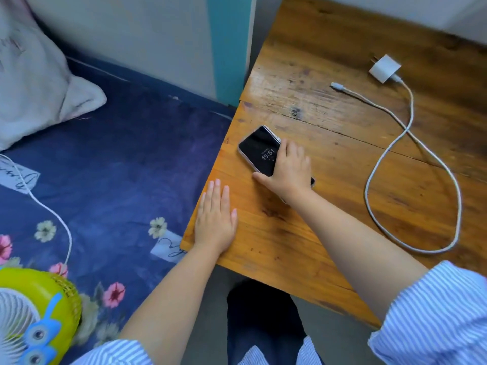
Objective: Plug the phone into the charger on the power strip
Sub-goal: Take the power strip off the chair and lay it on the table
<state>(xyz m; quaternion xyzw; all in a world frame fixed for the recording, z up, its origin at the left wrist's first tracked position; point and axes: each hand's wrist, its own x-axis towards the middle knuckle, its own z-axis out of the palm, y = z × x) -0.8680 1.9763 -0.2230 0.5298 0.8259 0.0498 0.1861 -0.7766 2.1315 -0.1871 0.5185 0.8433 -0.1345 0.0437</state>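
The phone (263, 151) lies screen-up on the wooden table (329, 180), showing 15:51. The right hand (288, 171) covers its near end, fingers curled around both edges. At eight o'clock from it, the left hand (216, 219) rests flat on the table edge, fingers straight, holding nothing. The white charger (384, 69) and its looped cable (411, 164) lie at two o'clock, well apart.

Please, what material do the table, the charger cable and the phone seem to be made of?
Table: looks like wooden planks with a glossy varnish; grain, knots and seams show, and light reflects near the wall.
Charger cable: seems smooth white plastic or rubber sheathing; it lies in soft loops.
Phone: front looks like glossy dark glass with a pale rim, metal or plastic, I cannot tell.
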